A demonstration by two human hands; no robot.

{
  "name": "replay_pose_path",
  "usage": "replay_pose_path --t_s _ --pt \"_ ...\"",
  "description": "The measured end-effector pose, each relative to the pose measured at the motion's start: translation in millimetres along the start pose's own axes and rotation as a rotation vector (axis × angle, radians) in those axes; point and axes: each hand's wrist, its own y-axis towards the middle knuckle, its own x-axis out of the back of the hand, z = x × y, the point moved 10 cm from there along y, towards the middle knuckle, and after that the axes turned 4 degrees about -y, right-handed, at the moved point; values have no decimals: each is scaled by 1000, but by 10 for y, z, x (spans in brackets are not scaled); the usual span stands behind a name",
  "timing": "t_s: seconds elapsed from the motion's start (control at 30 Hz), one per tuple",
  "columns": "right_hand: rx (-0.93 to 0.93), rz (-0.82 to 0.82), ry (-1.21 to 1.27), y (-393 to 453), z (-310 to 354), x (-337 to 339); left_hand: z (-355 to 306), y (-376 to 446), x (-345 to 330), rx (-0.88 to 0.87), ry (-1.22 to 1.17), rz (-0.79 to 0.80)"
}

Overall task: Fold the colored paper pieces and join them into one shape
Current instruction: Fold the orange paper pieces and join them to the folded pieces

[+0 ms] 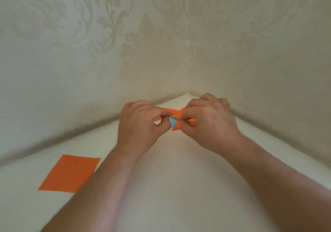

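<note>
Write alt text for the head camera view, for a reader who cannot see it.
Two bare hands, left hand and right hand, pinch a small folded orange and blue paper shape between them above a white table set in a wallpapered corner. A flat orange paper sheet lies on the table beside the left forearm.

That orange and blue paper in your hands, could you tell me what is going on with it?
A person is joining folded paper pieces above a white table set in a wallpapered corner. The left hand and right hand each pinch one side of the small paper shape, mostly orange with a bit of blue showing in the middle. A flat orange sheet lies unused on the table to the left.
</note>
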Motion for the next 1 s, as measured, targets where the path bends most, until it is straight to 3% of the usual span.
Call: replay_pose_path --t_s 0.13,0.27,0.4,1.0 --pt "-144 46 154 1 -196 -20 333 -32 190 274 -135 -132" --pt "-443 216 822 -64 -314 -253 363 -124 -185 538 -607 18" --pt "-497 276 1004 -107 -276 -405 276 -159 -337 663 -902 29" --pt "-469 262 1189 -55 -212 -385 186 -201 -431 688 -949 111"
